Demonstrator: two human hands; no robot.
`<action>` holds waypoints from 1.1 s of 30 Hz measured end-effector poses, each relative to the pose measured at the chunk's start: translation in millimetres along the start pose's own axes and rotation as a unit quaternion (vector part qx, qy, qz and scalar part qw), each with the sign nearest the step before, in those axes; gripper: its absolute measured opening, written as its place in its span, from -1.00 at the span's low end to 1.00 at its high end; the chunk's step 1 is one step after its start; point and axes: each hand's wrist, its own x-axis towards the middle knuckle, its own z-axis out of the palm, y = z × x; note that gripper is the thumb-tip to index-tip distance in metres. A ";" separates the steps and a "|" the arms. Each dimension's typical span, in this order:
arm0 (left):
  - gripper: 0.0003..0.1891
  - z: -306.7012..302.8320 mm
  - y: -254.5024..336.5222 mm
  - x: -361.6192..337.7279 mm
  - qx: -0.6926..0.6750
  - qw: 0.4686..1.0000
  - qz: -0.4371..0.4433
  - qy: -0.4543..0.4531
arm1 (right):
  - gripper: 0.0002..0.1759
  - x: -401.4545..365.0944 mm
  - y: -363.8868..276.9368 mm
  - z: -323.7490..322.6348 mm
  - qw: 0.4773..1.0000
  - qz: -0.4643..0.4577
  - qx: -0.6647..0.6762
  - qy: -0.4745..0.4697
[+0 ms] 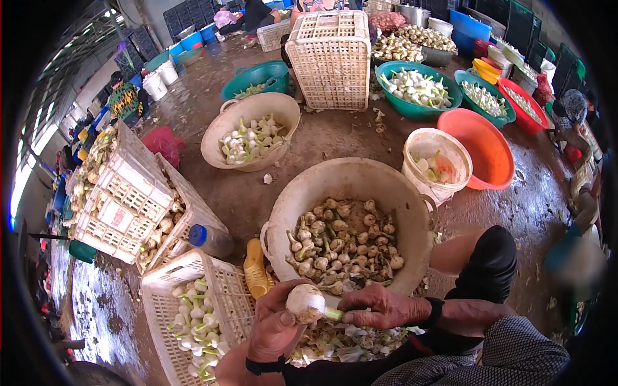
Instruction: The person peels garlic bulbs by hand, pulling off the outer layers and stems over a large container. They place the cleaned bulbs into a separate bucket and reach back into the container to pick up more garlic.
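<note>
We find the garlic bulb [305,304] in the left hand [275,325], above the near rim of the large tub [360,180]. The left hand is curled around the bulb, thumb on the near side. The right hand [380,306] is closed to a pinch at the short green stem [333,314], which points toward it. We cannot tell whether the right fingers also conceal a small tool.

We judge the bulb to be light and firm, with a stiff stem and a thin skin that may tear or slide under rubbing. We advise holding it around its widest part with even pressure, and taking the stem close to its base; a hard squeeze could bruise the cloves.

Brownish bulbs [341,241] lie inside the tub. Loose skins [351,343] lie below the hands. To the left, we note pale stemmed bulbs [198,321] in a slatted crate [232,302].
</note>
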 end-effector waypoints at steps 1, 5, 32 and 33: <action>-0.27 1.8 0.1 -0.4 0.000 1.000 -0.002 0.000 | -0.63 -0.6 1.9 0.1 1.000 0.001 0.004 -0.004; -0.24 4.4 -0.1 -0.2 0.009 1.000 -0.007 0.013 | -0.64 -1.5 4.3 -5.5 0.999 0.008 -0.010 -0.029; -0.25 -3.9 -10.4 -0.4 0.027 0.999 -0.039 0.001 | -0.75 -0.8 0.9 -5.6 0.999 -0.012 -0.010 -0.044; -0.25 -4.0 -10.8 -0.4 0.028 0.999 -0.044 0.006 | -0.75 -0.3 0.3 -5.7 0.999 -0.012 -0.010 -0.044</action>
